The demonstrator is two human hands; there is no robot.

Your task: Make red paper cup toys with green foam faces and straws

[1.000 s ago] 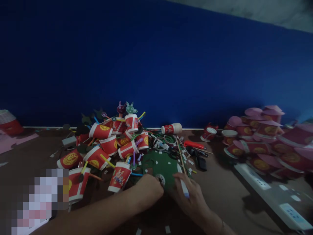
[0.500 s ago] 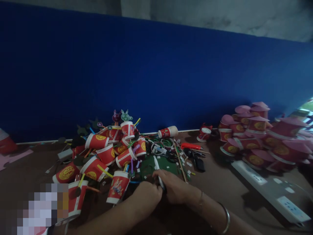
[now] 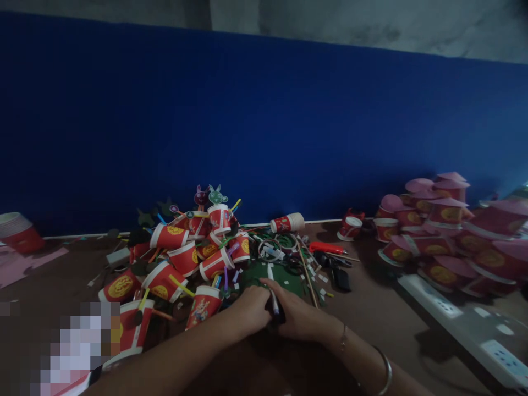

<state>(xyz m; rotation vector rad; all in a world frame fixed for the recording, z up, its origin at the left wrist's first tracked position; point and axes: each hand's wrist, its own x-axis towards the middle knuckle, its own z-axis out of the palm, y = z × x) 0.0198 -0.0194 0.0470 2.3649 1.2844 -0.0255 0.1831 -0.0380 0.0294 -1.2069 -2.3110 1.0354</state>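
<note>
My left hand point(image 3: 253, 309) and my right hand point(image 3: 299, 313) meet low in the middle of the view. A white pen-like tool point(image 3: 271, 272) rises from between them, its lower part dark, and my right hand's fingers are closed on it. Curled against the same tool are the fingers of my left hand; whether they hold anything else is hidden. Just beyond lies dark green sheet material point(image 3: 289, 279) with small white pieces scattered beside it. Left of my hands a red paper cup point(image 3: 203, 308) with a printed figure leans over.
Red cups point(image 3: 165, 280) with coloured strips are heaped at left. Pink-topped cups point(image 3: 447, 214) are piled at right, behind a white power strip point(image 3: 466, 330). A red-handled tool point(image 3: 328, 248) and a stick point(image 3: 307, 272) lie beyond my hands. A blue panel point(image 3: 264, 126) stands behind.
The view has shifted slightly left, bringing more of the stacked cups at far left into sight. My left hand has come up closer against my right, and less of the white tool shows.
</note>
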